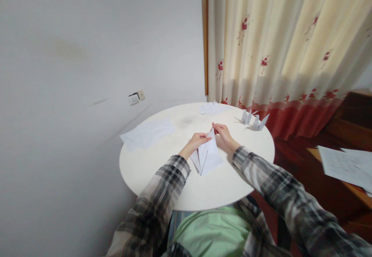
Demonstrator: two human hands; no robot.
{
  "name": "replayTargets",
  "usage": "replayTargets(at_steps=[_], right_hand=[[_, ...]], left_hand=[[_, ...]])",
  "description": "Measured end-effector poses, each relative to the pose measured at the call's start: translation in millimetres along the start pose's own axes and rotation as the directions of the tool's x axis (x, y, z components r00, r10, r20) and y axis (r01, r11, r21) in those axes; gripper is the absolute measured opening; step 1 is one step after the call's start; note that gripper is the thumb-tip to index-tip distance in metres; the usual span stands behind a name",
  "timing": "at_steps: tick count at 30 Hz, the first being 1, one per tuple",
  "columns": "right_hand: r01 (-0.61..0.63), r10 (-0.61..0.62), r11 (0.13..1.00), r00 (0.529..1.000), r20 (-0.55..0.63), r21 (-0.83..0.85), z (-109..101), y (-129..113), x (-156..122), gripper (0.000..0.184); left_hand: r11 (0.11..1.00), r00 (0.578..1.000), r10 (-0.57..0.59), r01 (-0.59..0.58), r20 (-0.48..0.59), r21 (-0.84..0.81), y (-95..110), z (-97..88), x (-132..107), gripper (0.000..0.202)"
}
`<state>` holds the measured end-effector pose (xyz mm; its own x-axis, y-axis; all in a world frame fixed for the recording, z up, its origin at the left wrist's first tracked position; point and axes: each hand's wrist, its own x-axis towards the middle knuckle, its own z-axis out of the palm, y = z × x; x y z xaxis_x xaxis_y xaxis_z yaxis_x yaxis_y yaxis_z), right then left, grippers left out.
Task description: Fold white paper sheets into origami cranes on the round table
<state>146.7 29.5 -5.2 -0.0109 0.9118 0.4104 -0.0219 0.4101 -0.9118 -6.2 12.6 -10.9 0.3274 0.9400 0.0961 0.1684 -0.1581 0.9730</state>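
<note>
Pinches from left hand (197, 140) and right hand (223, 136) clamped the top tip of a folded white kite-shaped paper sheet (208, 158).

No legible text, label, brand, number or sign was found in view. The printed sheet (343, 166) on the wooden desk (358, 193) at the right carries faint lines of print, too small and blurred to read. The wall socket (133, 99) shows no readable marking. The folded paper (207, 154) and the loose sheets (148, 133) on the surface (174, 179) show plain white faces.
</note>
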Motion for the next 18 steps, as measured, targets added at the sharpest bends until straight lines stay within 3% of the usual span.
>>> replayTargets(at_steps=[3,10,15,18], right_hand=[[-0.036,0.036,0.999,0.999,0.018,0.040,1,-1,0,0.044],[-0.093,0.087,0.993,0.991,0.100,0.065,13,10,-5,0.026],[-0.048,0.055,0.989,0.997,0.051,-0.139,8,19,1,0.022],[-0.013,0.017,0.953,1.000,0.009,-0.304,3,22,5,0.015]], left_hand=[[0.999,0.998,0.044,-0.043,-0.035,0.009,-5,-0.5,4,0.034],[0.987,0.983,0.146,-0.137,-0.113,0.084,-15,-5.7,15,0.030],[0.938,0.960,0.265,-0.234,-0.095,0.256,-21,-5.2,18,0.022],[0.829,0.918,0.391,-0.321,-0.064,0.457,-21,-4.7,14,0.037]])
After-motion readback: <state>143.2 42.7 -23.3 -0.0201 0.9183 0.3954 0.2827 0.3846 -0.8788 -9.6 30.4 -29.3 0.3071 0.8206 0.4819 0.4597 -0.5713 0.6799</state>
